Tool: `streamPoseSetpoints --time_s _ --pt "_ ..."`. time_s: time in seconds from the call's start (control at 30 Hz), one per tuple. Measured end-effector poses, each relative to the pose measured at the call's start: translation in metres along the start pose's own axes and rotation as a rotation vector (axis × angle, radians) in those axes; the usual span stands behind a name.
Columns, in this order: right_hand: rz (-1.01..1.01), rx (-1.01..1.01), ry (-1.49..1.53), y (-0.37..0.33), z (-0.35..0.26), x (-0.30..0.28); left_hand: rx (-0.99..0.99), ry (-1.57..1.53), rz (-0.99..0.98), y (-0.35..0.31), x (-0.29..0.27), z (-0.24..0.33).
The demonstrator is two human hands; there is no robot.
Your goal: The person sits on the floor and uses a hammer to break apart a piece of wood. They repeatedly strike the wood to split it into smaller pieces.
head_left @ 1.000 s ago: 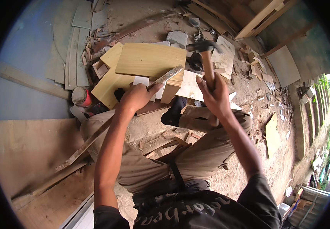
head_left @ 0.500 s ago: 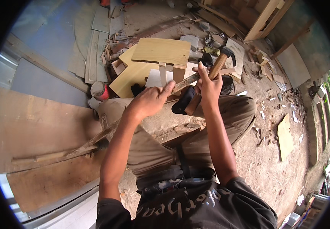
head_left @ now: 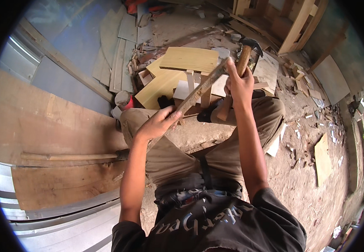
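Observation:
My left hand (head_left: 158,123) is closed around the lower end of a rough, narrow wooden strip (head_left: 202,89), which slants up to the right. My right hand (head_left: 240,88) grips the wooden handle of a claw hammer (head_left: 243,59) whose dark head points up and away. The strip's upper end meets my right thumb and fingers. Beyond the strip stands a small wooden piece with a pale yellow board (head_left: 190,59) on top and short upright legs (head_left: 205,95) under it. The strip partly hides those legs.
Loose yellow panels (head_left: 154,90) lean behind the small piece. A red can (head_left: 124,99) stands left of my knee. Plywood sheets (head_left: 55,122) line the left side. Scraps and a plywood offcut (head_left: 322,159) litter the dirt floor at right; a wooden frame (head_left: 295,27) stands far right.
The strip has swung to a steeper slant and its far end is higher, by my right thumb. My left hand now sits lower, nearer the strip's end. The hammer stays in my right hand.

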State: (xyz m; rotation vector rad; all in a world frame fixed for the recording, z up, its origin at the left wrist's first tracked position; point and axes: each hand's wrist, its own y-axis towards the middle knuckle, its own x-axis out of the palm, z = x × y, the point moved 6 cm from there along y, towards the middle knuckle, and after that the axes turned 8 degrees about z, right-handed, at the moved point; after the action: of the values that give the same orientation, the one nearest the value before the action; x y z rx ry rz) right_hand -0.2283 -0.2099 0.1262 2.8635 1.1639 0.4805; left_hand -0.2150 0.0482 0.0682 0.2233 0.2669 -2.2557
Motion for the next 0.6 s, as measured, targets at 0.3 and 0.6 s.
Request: streamPoseSetpoints --time_s 0.3,0.6 --pt "-0.159 0.035 0.039 -0.091 0.0 -0.005 0.074 -0.167 0.459 -0.023 -0.055 0.029" --pt "-0.532 0.226 0.047 -0.185 -0.008 0.02 0.254 -0.274 0.591 -0.058 -0.058 0.061"
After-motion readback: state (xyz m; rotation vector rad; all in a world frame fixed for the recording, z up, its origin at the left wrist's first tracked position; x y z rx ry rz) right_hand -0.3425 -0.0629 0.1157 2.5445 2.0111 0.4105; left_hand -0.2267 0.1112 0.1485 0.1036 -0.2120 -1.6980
